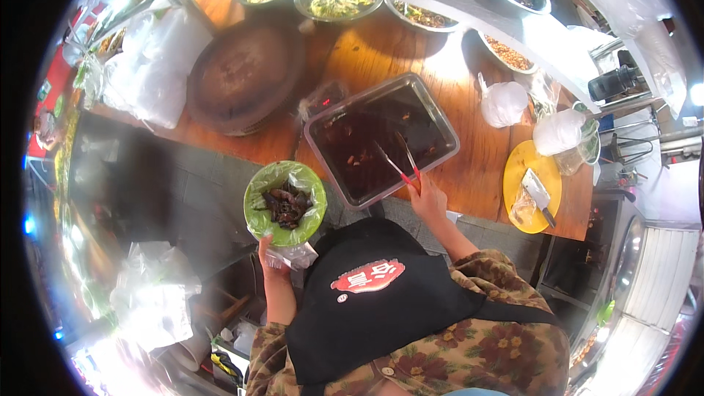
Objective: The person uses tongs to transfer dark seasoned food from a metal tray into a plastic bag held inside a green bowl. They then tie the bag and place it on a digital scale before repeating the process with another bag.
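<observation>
My left hand (273, 261) grips the near rim of a green bowl (314, 182) lined with a clear plastic bag. Dark pieces of cooked food (287, 206) lie in the middle of the lining. With my right hand (429, 201) I hold metal tongs with red grips (407, 180). Their tips reach into a rectangular metal tray (452, 140) of dark sauce, spread apart, and no food shows between them. A few small pieces (356, 159) float in the sauce. The tray overhangs the near edge of the wooden table.
Left of the tray, a large round wooden chopping block (242, 74) stands by a plastic-wrapped scale with a red display (325, 102). At right, a cleaver (536, 190) lies on a yellow cutting board (514, 176). Food bowls (338, 4) line the back below a shelf. White plastic bags (157, 66) sit at left.
</observation>
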A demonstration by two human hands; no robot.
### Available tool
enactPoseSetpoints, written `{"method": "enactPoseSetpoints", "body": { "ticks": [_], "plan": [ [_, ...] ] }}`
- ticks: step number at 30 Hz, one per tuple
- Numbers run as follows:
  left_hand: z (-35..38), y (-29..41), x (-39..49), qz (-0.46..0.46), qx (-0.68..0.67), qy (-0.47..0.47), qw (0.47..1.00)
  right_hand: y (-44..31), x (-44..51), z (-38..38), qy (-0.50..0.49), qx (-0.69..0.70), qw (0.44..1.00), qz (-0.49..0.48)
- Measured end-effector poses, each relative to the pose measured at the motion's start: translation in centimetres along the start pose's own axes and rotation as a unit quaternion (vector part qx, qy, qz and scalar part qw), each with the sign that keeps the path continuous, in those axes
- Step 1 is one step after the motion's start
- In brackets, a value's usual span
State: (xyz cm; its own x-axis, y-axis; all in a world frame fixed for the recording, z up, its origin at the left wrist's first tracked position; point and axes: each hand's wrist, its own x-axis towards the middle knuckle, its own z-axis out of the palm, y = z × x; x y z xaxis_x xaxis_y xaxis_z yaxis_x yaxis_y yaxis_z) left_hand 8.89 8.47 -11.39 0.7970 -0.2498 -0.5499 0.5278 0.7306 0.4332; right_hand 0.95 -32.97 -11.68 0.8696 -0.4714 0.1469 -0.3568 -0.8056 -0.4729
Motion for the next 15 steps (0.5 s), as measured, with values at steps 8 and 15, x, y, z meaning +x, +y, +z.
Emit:
{"method": "enactPoseSetpoints", "body": {
  "ticks": [8, 15],
  "plan": [
    [3.1, 0.0, -0.3, 0.018, 0.011, -0.027, 0.999, 0.2, 0.4, -0.2, 0.024, -0.001, 1.0, -0.012],
    [3.5, -0.5, 0.3, 0.055, -0.016, 0.001, 0.998, 0.7, 1.2, -0.3, 0.053, 0.045, 0.997, -0.031]
  ]
}}
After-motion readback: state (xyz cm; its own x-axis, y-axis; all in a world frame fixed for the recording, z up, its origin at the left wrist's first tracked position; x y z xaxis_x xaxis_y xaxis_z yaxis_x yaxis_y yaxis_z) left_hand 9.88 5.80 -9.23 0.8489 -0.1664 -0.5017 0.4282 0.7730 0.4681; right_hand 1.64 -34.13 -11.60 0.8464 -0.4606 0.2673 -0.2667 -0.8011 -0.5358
